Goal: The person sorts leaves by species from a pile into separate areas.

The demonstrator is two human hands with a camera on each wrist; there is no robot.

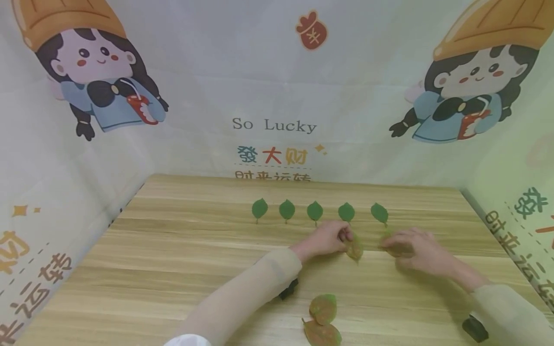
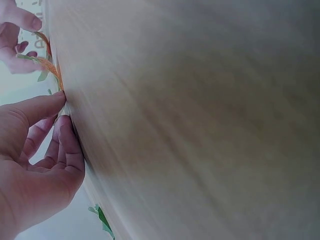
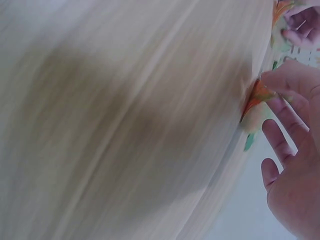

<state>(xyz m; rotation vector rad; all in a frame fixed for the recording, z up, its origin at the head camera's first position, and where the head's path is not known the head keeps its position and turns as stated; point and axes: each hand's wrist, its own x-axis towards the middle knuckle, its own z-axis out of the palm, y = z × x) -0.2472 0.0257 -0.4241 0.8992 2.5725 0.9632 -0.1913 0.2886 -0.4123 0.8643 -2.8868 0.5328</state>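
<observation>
My left hand pinches the upper left edge of a yellow-green and orange leaf, fingertips down at the table. In the left wrist view, thumb and fingers of that hand come together against the wood. To the right, my right hand pinches a reddish-brown leaf, partly hidden under its fingers. The right wrist view shows this orange leaf at the thumb and forefinger, with the other fingers spread loosely. Just beyond both hands runs a row of several green leaves, including one leaf above the left hand.
Two red-green leaves lie nearer me, one leaf overlapping the other leaf. The wooden table meets a printed cloth backdrop at its back and sides. Dark wrist devices show under each sleeve, as at the right one.
</observation>
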